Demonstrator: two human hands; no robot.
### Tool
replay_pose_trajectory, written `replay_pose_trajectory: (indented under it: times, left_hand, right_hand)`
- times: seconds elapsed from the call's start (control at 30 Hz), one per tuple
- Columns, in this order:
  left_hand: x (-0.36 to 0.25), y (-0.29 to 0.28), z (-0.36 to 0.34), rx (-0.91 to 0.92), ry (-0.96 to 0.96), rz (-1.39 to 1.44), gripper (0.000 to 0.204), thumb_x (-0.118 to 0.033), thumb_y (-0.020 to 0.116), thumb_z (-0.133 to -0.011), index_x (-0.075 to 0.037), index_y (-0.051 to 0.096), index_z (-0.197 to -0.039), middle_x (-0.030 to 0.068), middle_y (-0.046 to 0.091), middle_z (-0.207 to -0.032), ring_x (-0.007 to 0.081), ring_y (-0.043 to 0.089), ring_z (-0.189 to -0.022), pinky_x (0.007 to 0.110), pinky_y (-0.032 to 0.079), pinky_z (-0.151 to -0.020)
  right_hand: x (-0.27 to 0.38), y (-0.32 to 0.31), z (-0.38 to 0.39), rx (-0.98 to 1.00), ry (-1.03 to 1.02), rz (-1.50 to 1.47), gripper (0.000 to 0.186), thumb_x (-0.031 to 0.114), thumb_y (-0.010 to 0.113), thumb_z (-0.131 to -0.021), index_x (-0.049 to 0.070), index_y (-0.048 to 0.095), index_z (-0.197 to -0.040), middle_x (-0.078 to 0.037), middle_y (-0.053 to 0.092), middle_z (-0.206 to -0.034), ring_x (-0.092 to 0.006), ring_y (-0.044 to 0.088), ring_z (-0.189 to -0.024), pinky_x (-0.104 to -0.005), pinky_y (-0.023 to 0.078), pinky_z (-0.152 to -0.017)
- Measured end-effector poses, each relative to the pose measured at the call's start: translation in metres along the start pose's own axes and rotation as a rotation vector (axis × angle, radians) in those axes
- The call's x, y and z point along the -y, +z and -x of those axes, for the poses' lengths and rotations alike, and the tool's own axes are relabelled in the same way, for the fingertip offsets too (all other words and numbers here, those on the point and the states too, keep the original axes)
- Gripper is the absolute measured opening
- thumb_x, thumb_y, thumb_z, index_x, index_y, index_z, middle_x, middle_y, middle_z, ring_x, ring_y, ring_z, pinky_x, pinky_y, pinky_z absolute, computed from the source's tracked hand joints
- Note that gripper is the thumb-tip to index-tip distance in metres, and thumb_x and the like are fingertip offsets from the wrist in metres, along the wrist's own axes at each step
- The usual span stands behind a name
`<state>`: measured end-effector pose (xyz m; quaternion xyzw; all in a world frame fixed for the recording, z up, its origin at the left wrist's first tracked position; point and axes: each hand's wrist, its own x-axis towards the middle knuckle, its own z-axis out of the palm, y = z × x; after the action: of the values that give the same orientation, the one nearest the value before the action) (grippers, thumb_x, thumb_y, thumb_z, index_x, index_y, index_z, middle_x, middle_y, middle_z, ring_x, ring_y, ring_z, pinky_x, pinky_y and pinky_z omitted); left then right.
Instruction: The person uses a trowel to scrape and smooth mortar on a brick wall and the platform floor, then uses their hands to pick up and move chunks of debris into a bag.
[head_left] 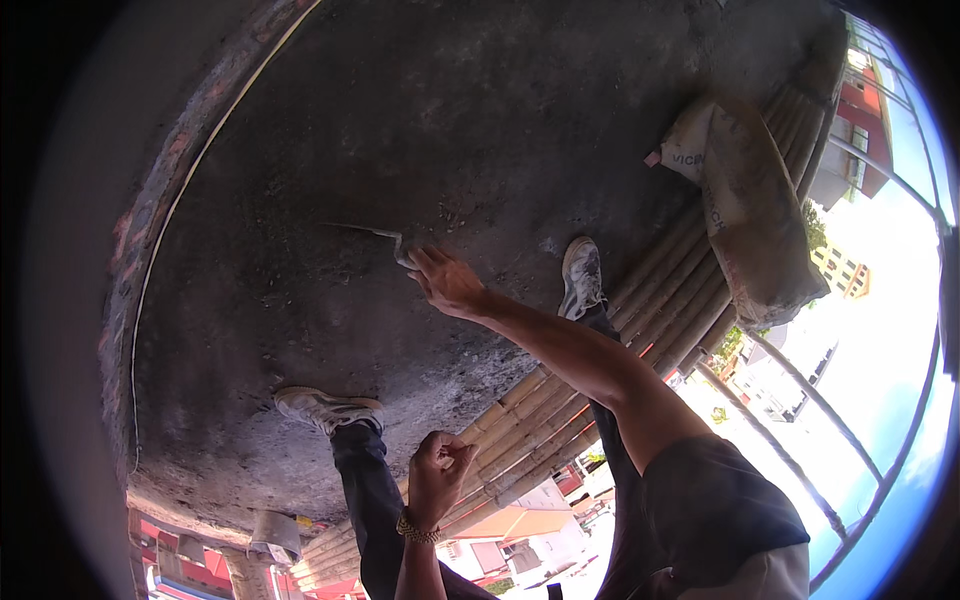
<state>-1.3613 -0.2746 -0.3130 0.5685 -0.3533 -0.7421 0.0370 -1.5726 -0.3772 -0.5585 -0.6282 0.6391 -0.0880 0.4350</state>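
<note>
My right hand (447, 283) is closed around the handle of a trowel (396, 243). Seen nearly edge-on, its thin blade points left, low over the dark, rough cement surface (330, 120). I cannot tell whether the blade touches it. My left hand (440, 470) is curled into a loose fist above my left shin, with a beaded bracelet (418, 532) on its wrist. Nothing shows in that fist. My left shoe (328, 409) and my right shoe (580, 277) stand apart on the near part of the surface.
Beside my right foot runs a row of bamboo poles (660, 270), with gaps showing buildings below. A stained sack (750, 200) lies on them at the right. A pale line (190, 175) follows the wall on the left. A grey container (275, 535) is at lower left.
</note>
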Motion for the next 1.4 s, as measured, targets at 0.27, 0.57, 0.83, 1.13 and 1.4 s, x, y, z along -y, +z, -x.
replay_pose_trajectory:
  times: [0.27, 0.57, 0.83, 1.13, 1.4]
  left_hand:
    - [-0.013, -0.009, -0.001, 0.002, 0.083, 0.000, 0.017, -0.001, 0.070, -0.088, -0.001, 0.062, -0.102, 0.0131, 0.061, -0.111, 0.0205, 0.062, -0.101, 0.030, 0.056, -0.076]
    - [-0.012, -0.013, 0.005, 0.002, 0.026, 0.050, 0.017, -0.007, 0.066, -0.095, 0.001, 0.063, -0.110, 0.0136, 0.066, -0.106, 0.0224, 0.068, -0.093, 0.033, 0.056, -0.079]
    - [0.006, -0.020, 0.015, -0.038, 0.043, 0.118, 0.021, -0.015, 0.064, -0.098, 0.000, 0.063, -0.113, 0.0154, 0.067, -0.106, 0.0250, 0.069, -0.093, 0.035, 0.056, -0.080]
    - [0.004, -0.040, 0.021, -0.073, 0.158, 0.104, 0.023, -0.016, 0.062, -0.100, 0.001, 0.062, -0.115, 0.0145, 0.067, -0.108, 0.0212, 0.069, -0.098, 0.033, 0.056, -0.086]
    - [0.078, -0.051, -0.002, -0.562, -0.066, 0.257, 0.038, -0.030, 0.056, -0.103, 0.001, 0.060, -0.124, 0.0200, 0.066, -0.119, 0.0305, 0.067, -0.102, 0.038, 0.054, -0.087]
  right_hand:
    - [-0.163, -0.282, -0.180, -0.697, 0.442, 0.196, 0.032, 0.024, 0.059, -0.095, 0.003, 0.061, -0.120, -0.022, 0.069, -0.105, -0.0432, 0.066, -0.099, -0.0508, 0.054, -0.080]
    - [-0.013, -0.088, -0.179, -0.197, 0.038, 0.200, 0.039, 0.017, 0.051, -0.102, -0.002, 0.046, -0.136, -0.022, 0.060, -0.119, -0.0351, 0.062, -0.110, -0.0437, 0.057, -0.095]
    - [0.011, 0.003, -0.050, 0.131, -0.414, 0.361, 0.044, 0.007, 0.064, -0.091, -0.003, 0.044, -0.129, -0.021, 0.058, -0.111, -0.0369, 0.061, -0.108, -0.0471, 0.052, -0.096]
    - [0.093, -0.033, -0.222, 0.044, -0.489, 0.508, 0.028, 0.007, 0.063, -0.093, 0.006, 0.057, -0.120, -0.011, 0.064, -0.109, -0.0270, 0.064, -0.101, -0.0443, 0.055, -0.090]
    - [0.060, -0.028, -0.119, 0.558, -0.563, 0.720, 0.034, 0.008, 0.061, -0.094, 0.011, 0.054, -0.127, -0.007, 0.060, -0.112, -0.0271, 0.059, -0.109, -0.0395, 0.051, -0.097]
